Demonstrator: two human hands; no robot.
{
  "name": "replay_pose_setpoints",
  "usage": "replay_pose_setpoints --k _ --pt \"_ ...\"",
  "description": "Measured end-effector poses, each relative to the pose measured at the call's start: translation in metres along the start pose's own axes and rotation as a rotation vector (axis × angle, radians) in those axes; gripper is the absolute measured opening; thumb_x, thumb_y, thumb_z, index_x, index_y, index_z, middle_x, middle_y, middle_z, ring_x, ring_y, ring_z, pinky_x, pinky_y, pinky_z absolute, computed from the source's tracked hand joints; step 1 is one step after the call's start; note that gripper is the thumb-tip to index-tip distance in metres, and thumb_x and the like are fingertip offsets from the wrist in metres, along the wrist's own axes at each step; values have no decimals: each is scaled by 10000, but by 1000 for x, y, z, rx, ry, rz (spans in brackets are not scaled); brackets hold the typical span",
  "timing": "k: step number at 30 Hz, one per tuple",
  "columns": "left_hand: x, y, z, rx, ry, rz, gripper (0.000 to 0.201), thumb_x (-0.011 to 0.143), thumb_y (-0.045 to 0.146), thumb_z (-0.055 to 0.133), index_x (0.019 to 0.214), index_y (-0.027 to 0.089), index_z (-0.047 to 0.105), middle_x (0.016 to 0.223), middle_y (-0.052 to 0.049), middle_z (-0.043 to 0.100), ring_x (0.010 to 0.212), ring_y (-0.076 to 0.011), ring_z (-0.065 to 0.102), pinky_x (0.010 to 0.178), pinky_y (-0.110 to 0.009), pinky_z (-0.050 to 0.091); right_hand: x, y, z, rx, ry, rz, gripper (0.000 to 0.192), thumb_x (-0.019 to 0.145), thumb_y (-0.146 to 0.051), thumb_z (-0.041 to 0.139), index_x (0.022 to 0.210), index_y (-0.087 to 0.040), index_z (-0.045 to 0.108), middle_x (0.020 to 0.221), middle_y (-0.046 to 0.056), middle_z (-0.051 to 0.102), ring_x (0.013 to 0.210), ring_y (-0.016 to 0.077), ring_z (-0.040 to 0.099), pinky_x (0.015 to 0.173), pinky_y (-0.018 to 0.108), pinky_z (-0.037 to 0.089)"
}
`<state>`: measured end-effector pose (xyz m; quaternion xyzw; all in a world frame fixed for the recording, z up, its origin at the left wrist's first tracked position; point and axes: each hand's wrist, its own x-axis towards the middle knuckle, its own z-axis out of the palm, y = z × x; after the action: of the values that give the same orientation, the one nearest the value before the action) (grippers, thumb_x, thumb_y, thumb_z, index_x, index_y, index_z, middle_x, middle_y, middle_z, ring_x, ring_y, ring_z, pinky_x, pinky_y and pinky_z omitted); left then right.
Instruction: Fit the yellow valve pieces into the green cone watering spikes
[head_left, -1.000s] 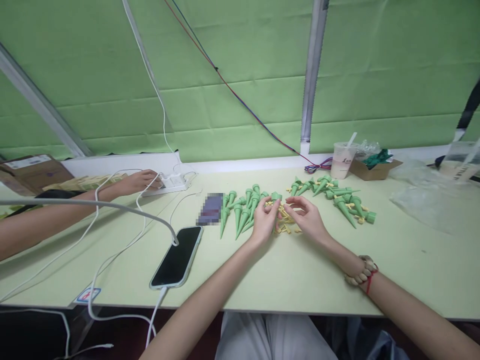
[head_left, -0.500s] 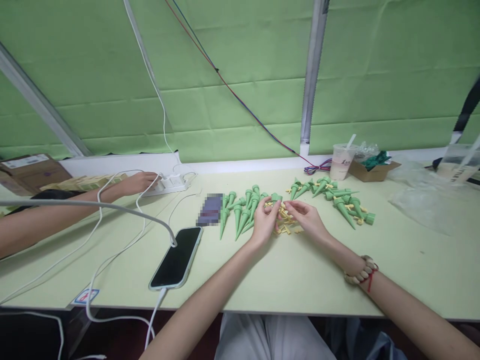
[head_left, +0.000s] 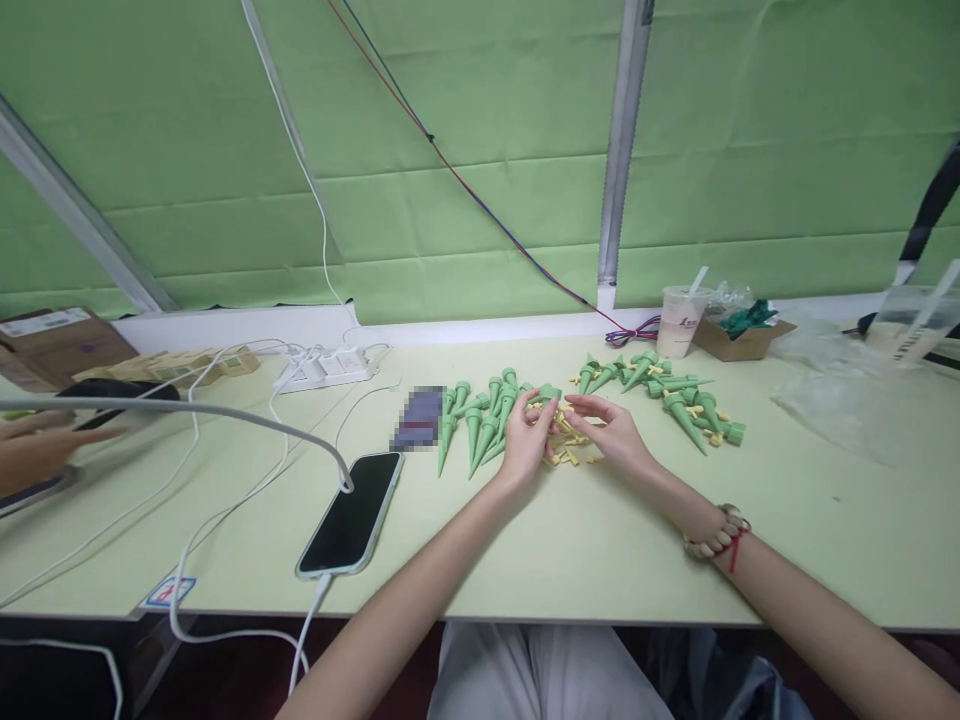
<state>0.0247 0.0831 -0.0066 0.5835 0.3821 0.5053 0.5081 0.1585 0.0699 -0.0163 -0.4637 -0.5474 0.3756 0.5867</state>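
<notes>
My left hand (head_left: pixel 526 440) is closed around a green plastic watering spike whose capped top (head_left: pixel 550 392) shows above the fingertips; its lower part is hidden. Close by on the right, my right hand (head_left: pixel 616 432) has thumb and fingers brought together, and whatever sits between them is too small to make out. Small yellow plastic pieces (head_left: pixel 570 455) lie scattered on the table under and between both hands. Left of my hands is a group of green spikes (head_left: pixel 474 432). A second group of green spikes (head_left: pixel 681 408), with yellow pieces among them, lies to the right.
A phone (head_left: pixel 352 515) with a cable plugged in lies left of my forearm. Beyond it are a white power strip (head_left: pixel 326 367) and loose cables. A drink cup (head_left: pixel 681 322), a small cardboard box (head_left: pixel 742 342) and plastic bags (head_left: pixel 832 405) stand back right. Another person's hand (head_left: pixel 37 450) is at far left.
The other person's hand has drawn back left from the power strip, and a dark phone-like object shows there now. My hands stay nearly in place, the right fingers slightly shifted.
</notes>
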Motion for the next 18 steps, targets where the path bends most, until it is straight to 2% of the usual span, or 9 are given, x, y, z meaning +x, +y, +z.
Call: replay_pose_setpoints --k 4,10,14,18 --pt "0 -1 -1 5 -6 3 553 735 536 531 1144 192 386 609 41 469 334 -44 387 332 -172 308 1 3 -1 -7 -37 -3 448 646 -472 674 919 -118 650 931 103 637 846 179 601 717 264 500" --pt "2 -4 -1 12 -10 10 578 728 549 530 1154 187 383 616 38 470 336 -45 386 324 -175 308 0 4 -1 27 -66 35 480 660 -485 661 971 -122 630 939 105 637 868 184 601 720 269 501" --pt "2 -5 0 14 -8 3 572 729 550 529 1151 193 385 612 39 471 334 -48 385 323 -175 304 1 5 -1 -12 -44 12 479 648 -490 668 963 -131 630 987 102 625 903 191 589 706 261 498" --pt "1 -4 0 16 -6 1 578 726 546 534 1155 187 387 611 37 472 334 -45 384 327 -173 306 2 3 -1 -11 -59 53 499 650 -521 650 942 -116 633 925 107 639 866 191 601 734 276 490"
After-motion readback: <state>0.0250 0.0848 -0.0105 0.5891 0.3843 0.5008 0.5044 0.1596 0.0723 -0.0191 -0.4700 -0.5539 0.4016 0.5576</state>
